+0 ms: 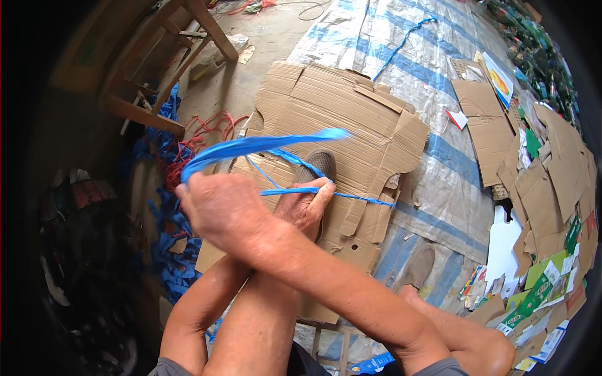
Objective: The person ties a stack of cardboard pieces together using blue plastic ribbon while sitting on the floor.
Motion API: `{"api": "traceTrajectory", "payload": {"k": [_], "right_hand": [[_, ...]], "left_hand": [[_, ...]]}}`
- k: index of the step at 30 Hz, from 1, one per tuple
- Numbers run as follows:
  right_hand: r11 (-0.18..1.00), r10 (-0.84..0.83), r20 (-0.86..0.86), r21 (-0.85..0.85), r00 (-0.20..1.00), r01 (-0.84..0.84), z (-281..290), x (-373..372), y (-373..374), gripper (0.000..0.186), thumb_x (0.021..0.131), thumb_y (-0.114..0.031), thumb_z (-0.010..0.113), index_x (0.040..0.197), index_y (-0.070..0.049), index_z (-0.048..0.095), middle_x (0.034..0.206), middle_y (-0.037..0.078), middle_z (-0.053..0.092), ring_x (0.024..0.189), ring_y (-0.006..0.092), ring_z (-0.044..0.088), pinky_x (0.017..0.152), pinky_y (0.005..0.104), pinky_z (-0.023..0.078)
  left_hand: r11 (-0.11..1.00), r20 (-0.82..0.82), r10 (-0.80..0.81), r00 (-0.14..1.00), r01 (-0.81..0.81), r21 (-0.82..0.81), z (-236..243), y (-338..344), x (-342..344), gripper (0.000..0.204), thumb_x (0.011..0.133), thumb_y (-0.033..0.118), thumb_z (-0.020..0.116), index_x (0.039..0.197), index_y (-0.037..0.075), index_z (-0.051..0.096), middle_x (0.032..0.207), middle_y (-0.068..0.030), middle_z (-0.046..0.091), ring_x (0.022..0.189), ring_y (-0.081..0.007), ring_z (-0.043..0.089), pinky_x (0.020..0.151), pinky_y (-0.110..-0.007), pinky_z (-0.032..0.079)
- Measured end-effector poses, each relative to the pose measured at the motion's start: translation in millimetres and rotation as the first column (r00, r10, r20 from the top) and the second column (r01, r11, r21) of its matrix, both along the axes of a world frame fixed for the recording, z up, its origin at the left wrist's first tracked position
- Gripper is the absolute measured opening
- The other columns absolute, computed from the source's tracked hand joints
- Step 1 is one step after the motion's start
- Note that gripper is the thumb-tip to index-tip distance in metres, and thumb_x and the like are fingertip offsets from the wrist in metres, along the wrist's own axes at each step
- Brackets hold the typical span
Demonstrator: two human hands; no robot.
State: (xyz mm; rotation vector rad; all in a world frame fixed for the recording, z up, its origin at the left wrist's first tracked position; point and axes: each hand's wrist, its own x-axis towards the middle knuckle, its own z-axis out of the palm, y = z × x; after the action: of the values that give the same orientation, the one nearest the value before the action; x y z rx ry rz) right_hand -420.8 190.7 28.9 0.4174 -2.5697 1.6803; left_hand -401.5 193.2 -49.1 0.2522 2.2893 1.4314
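Observation:
My arms are crossed over a stack of flattened brown cardboard. My right hand, at the end of the forearm from the lower right, is closed round a blue plastic strip. The strip's loose end sticks out to the right above that fist. Under the right forearm my left hand reaches through and pinches a twisted blue strand between thumb and fingers. That strand runs right to the cardboard's edge, and another piece crosses my shoe, which presses on the stack. Part of the left wrist is hidden.
A wooden stool frame stands at upper left, above a heap of blue strips and red cord. A blue-and-white striped tarp covers the floor. At right lie piled cardboard scraps and green bottles.

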Motion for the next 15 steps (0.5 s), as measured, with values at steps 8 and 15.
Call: {"api": "traceTrajectory", "payload": {"k": [8, 15], "right_hand": [[0.958, 0.257, -0.200, 0.179, 0.945, -0.223, -7.5, 26.9, -10.9, 0.028, 0.078, -0.031, 0.075, 0.085, -0.005, 0.065, 0.087, 0.016, 0.065, 0.087, 0.0316, 0.065, 0.079, 0.0436, 0.050], [0.962, 0.267, 0.494, -0.180, 0.828, -0.203, -51.4, -20.8, 111.5, 0.058, 0.102, -0.049, 0.045, 0.116, 0.004, 0.064, 0.105, 0.021, 0.069, 0.097, 0.0277, 0.065, 0.089, 0.0378, 0.051]], "left_hand": [[0.999, -0.001, -0.036, 0.999, 0.036, -0.032, 23.4, 5.5, -2.6, 0.031, 0.101, 0.026, 0.049, 0.084, 0.001, 0.054, 0.068, -0.0245, 0.047, 0.062, -0.0428, 0.038, 0.060, -0.047, 0.039], [0.871, 0.037, 0.238, 0.971, -0.230, 0.435, -94.7, -4.2, 22.5, 0.024, 0.099, 0.033, 0.058, 0.108, 0.010, 0.059, 0.103, -0.0088, 0.062, 0.096, -0.0244, 0.061, 0.083, -0.040, 0.050]]}}
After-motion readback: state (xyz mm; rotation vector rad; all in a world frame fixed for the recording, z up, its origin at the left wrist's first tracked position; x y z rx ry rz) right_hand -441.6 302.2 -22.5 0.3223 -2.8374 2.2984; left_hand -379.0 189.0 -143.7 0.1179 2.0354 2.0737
